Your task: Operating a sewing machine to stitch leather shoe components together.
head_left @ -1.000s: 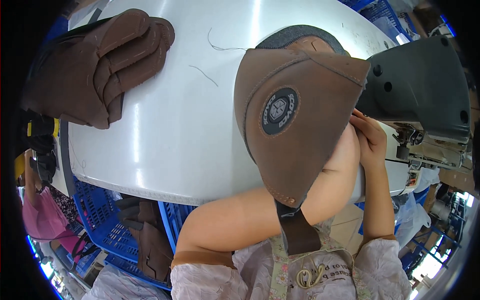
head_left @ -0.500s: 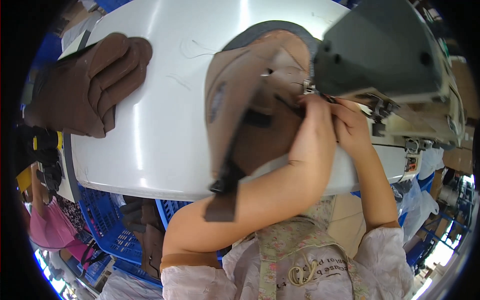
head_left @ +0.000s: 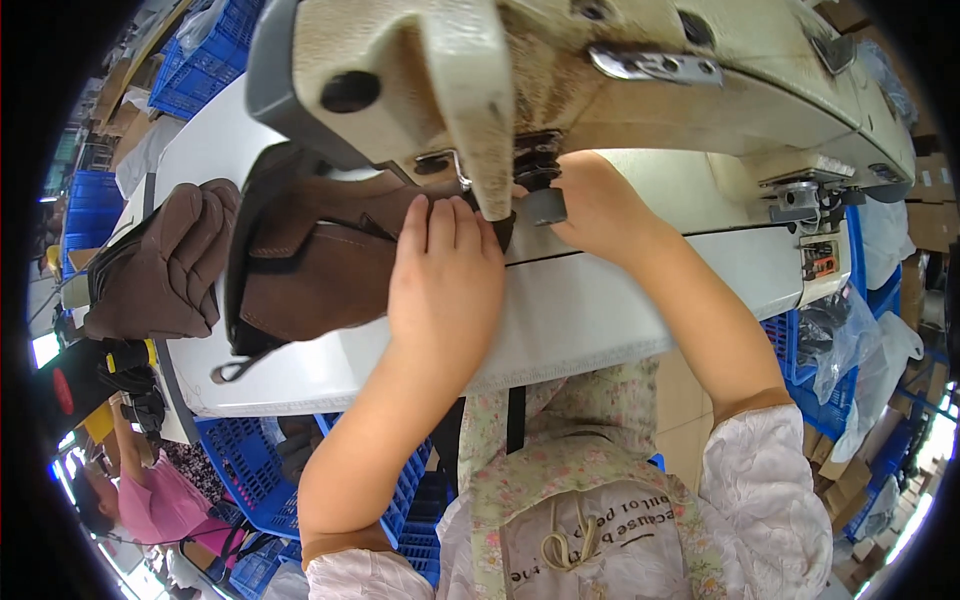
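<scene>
My left hand [head_left: 447, 270] lies palm down, its fingers stretched over the right end of an unfinished brown bag [head_left: 320, 283]. The bag looks like leather, with a stitched pocket, a black edge and a small loop hanging at its lower left. Its right end runs under the head of a cream sewing machine [head_left: 680, 110]. On the machine's far side from my left hand, my right hand [head_left: 603, 212] reaches in by the dark presser parts [head_left: 540, 175]. Those parts hide its fingertips, so what it touches cannot be made out.
A stack of folded brown pieces [head_left: 170, 260] lies left on the white table [head_left: 350, 365]. Blue crates [head_left: 250, 475] stand below the table edge at left, another blue crate [head_left: 825, 390] with plastic bags at right. A person in pink [head_left: 165, 500] sits at the lower left.
The bag has swung round to the left and lies lower on the table. My hands, close together before, are now apart, the left flat on the bag. The view has shifted nearer the machine.
</scene>
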`<state>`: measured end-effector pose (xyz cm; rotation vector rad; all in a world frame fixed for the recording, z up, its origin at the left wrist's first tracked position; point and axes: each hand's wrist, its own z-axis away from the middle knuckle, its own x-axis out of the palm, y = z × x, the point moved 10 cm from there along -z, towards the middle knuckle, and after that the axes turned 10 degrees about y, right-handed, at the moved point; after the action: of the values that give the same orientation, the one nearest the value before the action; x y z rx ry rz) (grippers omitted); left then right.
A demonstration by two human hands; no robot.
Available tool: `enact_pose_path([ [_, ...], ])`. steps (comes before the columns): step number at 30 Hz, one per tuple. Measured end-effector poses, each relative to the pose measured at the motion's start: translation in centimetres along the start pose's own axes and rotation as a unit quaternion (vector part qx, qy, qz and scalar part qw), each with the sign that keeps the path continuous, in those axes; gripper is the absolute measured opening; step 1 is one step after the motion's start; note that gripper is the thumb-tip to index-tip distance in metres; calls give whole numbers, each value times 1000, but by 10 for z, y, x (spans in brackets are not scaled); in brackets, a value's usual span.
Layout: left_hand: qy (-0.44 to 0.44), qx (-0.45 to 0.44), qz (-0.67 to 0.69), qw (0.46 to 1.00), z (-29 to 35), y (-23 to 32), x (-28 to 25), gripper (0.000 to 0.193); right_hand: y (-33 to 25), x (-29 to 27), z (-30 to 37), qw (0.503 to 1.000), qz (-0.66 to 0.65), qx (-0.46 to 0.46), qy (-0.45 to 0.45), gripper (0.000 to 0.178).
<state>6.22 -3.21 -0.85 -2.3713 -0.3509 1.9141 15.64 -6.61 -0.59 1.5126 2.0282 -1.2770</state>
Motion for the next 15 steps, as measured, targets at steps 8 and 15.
enact_pose_path([
  [8,89,47,-15,995,5,-1,-13,34,-5,3,4,998,8,-44,42,19],
  [15,101,43,-6,994,9,-16,-10,31,-7,3,4,999,0,-36,32,19],
])
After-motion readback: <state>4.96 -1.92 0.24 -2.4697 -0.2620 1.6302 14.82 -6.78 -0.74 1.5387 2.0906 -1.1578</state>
